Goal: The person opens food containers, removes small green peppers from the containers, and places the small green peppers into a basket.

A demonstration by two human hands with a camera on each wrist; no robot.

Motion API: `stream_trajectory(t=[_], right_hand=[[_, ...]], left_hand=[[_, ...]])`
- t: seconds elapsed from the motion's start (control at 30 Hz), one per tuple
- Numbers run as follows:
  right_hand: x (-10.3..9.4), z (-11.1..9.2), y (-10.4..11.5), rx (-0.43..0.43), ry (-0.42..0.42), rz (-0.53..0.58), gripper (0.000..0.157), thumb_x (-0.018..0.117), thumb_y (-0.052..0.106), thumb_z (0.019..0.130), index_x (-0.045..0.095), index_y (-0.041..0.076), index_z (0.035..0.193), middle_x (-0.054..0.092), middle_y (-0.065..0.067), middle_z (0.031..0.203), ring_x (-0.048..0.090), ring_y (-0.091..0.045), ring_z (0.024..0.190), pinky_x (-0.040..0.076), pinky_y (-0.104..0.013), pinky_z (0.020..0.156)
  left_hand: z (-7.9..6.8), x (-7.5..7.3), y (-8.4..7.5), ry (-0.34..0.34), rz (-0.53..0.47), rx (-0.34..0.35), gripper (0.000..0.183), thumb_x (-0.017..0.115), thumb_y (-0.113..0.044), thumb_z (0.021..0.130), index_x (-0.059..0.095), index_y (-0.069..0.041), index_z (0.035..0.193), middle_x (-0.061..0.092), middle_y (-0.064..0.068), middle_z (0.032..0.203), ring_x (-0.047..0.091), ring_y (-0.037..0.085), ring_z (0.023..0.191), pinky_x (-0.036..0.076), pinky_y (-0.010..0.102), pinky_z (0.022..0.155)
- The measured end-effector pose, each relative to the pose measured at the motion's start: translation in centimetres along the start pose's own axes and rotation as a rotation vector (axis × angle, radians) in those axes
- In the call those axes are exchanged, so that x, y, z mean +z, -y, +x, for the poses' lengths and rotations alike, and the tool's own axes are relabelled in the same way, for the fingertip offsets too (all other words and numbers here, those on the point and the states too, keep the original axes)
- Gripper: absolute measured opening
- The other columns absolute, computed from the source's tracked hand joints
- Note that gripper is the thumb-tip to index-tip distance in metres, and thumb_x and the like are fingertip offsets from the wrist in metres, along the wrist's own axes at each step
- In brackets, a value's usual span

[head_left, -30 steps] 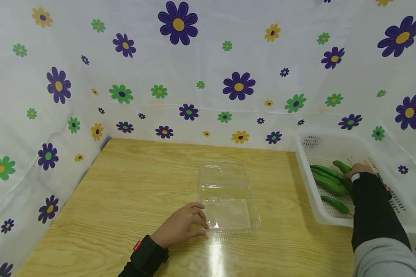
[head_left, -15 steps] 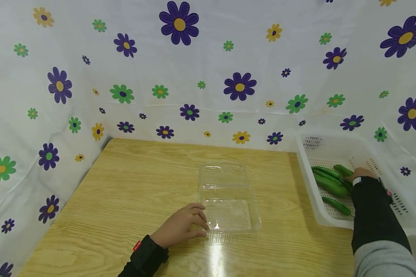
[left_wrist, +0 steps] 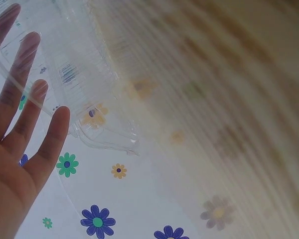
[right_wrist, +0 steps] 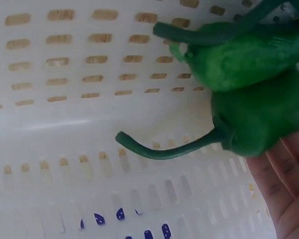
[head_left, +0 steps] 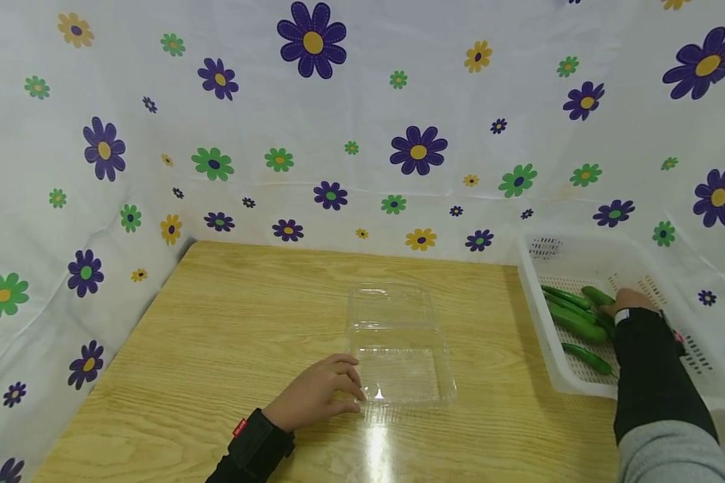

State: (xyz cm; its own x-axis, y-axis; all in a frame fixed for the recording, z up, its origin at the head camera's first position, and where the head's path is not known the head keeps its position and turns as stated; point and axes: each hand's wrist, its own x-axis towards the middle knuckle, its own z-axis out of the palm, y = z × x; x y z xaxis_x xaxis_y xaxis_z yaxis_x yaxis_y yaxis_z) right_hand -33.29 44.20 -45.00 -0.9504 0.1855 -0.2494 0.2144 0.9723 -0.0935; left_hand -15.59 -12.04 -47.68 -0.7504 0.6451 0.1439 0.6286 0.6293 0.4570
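My left hand (head_left: 317,396) lies at the near left edge of a clear plastic clamshell box (head_left: 399,372), its lid laid back. In the left wrist view, the fingers (left_wrist: 55,139) are loosely extended and spread against the see-through plastic. Inside a white basket on the right, my right hand (head_left: 633,299) reaches down among long green peppers (head_left: 570,322). The right wrist view has its fingers (right_wrist: 281,172) behind a thick green pepper (right_wrist: 254,117) with a curved stem, gripping it. Another green vegetable (right_wrist: 239,59) lies right beside that pepper. The thumb is hidden.
The white perforated basket (head_left: 540,335) stands at the table's right side, its wall raised around the peppers. One pepper (head_left: 587,359) lies apart near its front. Behind the wooden table (head_left: 248,308) hangs a flower-print cloth (head_left: 350,100).
The peppers at the left of the basket have shifted slightly as the right hand works among them. The left hand and the plastic box have stayed in place.
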Motion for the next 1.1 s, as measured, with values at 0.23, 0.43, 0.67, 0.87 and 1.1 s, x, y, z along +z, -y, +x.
stream_trajectory(t=[0.23, 0.43, 0.67, 0.87, 1.1], right_hand=[[0.5, 0.6, -0.5, -0.002, 0.007, 0.001, 0.034, 0.064, 0.020, 0.085, 0.057, -0.013, 0.082, 0.059, -0.023, 0.073, 0.056, -0.033, 0.067, 0.051, -0.041, 0.056], [1.1, 1.4, -1.0, 0.026, 0.038, -0.002, 0.038, 0.065, 0.017, 0.085, 0.053, -0.018, 0.096, 0.059, -0.030, 0.085, 0.059, -0.043, 0.080, 0.054, -0.049, 0.062], [1.5, 1.7, -1.3, 0.023, 0.052, 0.000, 0.038, 0.069, 0.018, 0.081, 0.056, -0.017, 0.090, 0.061, -0.029, 0.080, 0.060, -0.039, 0.074, 0.055, -0.044, 0.058], [1.8, 1.1, -1.1, 0.025, 0.075, 0.010, 0.035, 0.067, 0.018, 0.081, 0.057, -0.014, 0.076, 0.058, -0.021, 0.067, 0.055, -0.028, 0.062, 0.052, -0.037, 0.052], [1.7, 0.9, -1.2, 0.007, 0.094, 0.012, 0.033, 0.065, 0.019, 0.084, 0.054, -0.009, 0.068, 0.053, -0.015, 0.062, 0.052, -0.025, 0.059, 0.049, -0.033, 0.050]], left_hand=[[0.0, 0.0, 0.0, -0.004, 0.000, 0.004, 0.015, 0.073, -0.030, 0.079, 0.075, -0.023, 0.091, 0.063, -0.008, 0.097, 0.050, 0.020, 0.124, 0.048, 0.031, 0.107], [-0.1, 0.0, -0.1, 0.001, 0.009, 0.000, 0.015, 0.073, -0.031, 0.079, 0.075, -0.022, 0.091, 0.063, -0.008, 0.097, 0.050, 0.020, 0.124, 0.048, 0.030, 0.107], [-0.1, 0.0, 0.0, 0.000, 0.008, -0.003, 0.015, 0.073, -0.031, 0.079, 0.075, -0.022, 0.091, 0.063, -0.009, 0.097, 0.050, 0.019, 0.124, 0.048, 0.028, 0.106], [-0.2, 0.0, 0.0, -0.023, 0.012, 0.035, 0.015, 0.074, -0.029, 0.078, 0.075, -0.021, 0.090, 0.064, -0.007, 0.095, 0.052, 0.022, 0.122, 0.050, 0.028, 0.104], [-0.1, -0.1, 0.0, 0.002, -0.003, 0.012, 0.017, 0.073, -0.031, 0.079, 0.075, -0.021, 0.092, 0.064, -0.007, 0.098, 0.051, 0.021, 0.124, 0.048, 0.029, 0.107]])
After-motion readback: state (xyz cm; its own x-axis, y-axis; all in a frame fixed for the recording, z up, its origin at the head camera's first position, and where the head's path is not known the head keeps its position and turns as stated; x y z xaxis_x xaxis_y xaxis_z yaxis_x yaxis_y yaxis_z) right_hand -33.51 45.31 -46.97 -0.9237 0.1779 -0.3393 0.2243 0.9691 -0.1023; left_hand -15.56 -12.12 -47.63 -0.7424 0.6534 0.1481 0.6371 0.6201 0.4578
